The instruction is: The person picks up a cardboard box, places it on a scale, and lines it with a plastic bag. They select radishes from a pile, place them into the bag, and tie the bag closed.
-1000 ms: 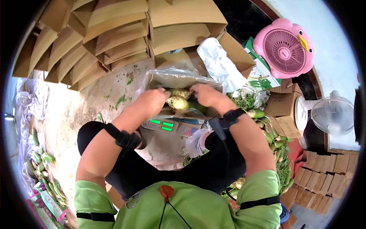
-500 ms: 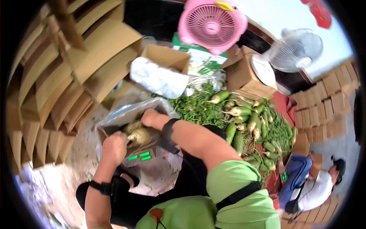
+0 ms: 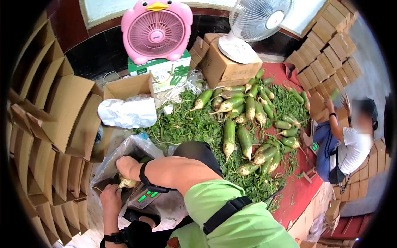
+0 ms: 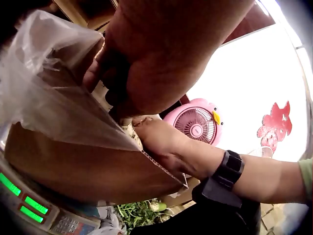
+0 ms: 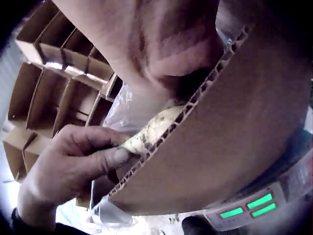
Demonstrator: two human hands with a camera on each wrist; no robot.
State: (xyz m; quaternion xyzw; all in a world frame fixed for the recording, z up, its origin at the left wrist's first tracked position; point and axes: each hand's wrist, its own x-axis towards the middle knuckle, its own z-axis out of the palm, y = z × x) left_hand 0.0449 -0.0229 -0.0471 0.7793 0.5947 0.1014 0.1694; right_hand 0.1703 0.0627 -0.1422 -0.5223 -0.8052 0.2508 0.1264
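In my head view, open cartons stack at 9 o'clock; right of them, the plastic-lined box contains a radish, just inside its corrugated edge. My left grip pinches its tapered tip. The visible skin is pale cream, specked brown. In the right wrist view that tip points to 8 o'clock, its long axis running toward 2. My right grip reaches inside, fingertips hidden; whether it's closed, I can't tell.
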